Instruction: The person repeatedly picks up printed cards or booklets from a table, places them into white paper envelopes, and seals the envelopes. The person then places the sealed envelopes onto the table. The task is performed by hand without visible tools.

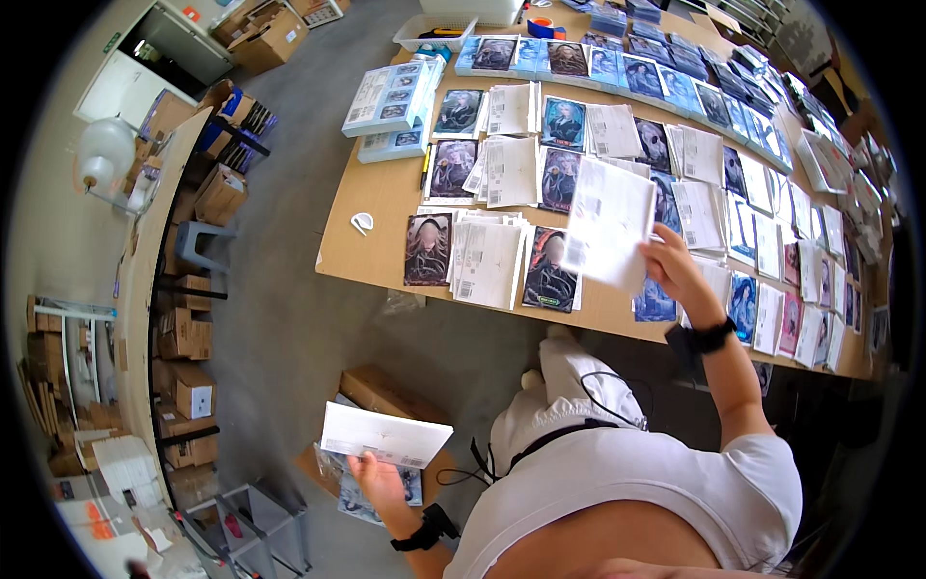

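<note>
My left hand (377, 481) holds a white card packet (387, 433) with small print and barcodes along its lower edge, low and away from the table. Below it, an open cardboard box (428, 486) contains illustrated blue packs (362, 499). Over the front of the table my right hand (671, 266) grips another white packet (610, 221), blurred and tilted, its barcoded side up. That packet partly covers the rows behind it. Left of it lies a dark illustrated card (551, 271), beside a fanned pile of white packets (486, 260). A blue illustrated card (655, 302) shows below my right hand.
The wooden table (362, 250) carries several rows of cards and packets. Light-blue boxes (387, 98) are stacked at its left, near a yellow pen (425, 168) and a white plastic piece (362, 223). A blue stool (199, 244) and cardboard boxes (187, 333) stand by the left bench.
</note>
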Demonstrator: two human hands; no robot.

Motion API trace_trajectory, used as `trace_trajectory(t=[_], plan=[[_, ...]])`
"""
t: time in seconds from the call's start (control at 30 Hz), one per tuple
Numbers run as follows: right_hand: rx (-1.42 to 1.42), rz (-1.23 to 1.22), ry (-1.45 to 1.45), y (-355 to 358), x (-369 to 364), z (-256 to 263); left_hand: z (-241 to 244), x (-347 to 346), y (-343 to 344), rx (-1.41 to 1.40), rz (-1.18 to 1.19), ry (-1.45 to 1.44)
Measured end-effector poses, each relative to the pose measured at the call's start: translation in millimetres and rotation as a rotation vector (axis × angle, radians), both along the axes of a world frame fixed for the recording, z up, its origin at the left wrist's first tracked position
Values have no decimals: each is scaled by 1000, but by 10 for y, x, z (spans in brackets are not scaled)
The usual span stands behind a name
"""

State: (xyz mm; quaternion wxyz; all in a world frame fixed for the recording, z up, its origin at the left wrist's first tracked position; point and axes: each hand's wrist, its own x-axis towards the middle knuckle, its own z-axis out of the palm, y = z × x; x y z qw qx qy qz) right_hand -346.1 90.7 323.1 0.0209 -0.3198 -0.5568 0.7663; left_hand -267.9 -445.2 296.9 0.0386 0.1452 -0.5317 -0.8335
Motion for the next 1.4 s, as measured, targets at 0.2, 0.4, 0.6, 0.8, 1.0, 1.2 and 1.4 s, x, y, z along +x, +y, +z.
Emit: trace_trajectory(t=[0.2,0.4,0.6,0.8,1.0,1.2,1.4], plan=[[-111,-118,-55,294,-1548,-620,-56,-550,-266,3,58,0],[42,-125,-238,866,-3256,-1037,-24,-957,-681,-108,250,-92],[180,-120,-253,1059,-4169,-1713,70,-851,-1600,-980,275,-156],[307,-161,-376,973,-4346,-2140,0,-1166,-1843,-1371,249,-271],[656,-160,-565,955,-4405,-2291,29,-1734,-1648,-1594,-30,-313],[613,-103,-435,894,-4283,-1858,-162,-2279,-1726,-552,194,-300],[610,-49,-191,555,-3698,-1085,106,-2656,-1230,-154,107,-224]])
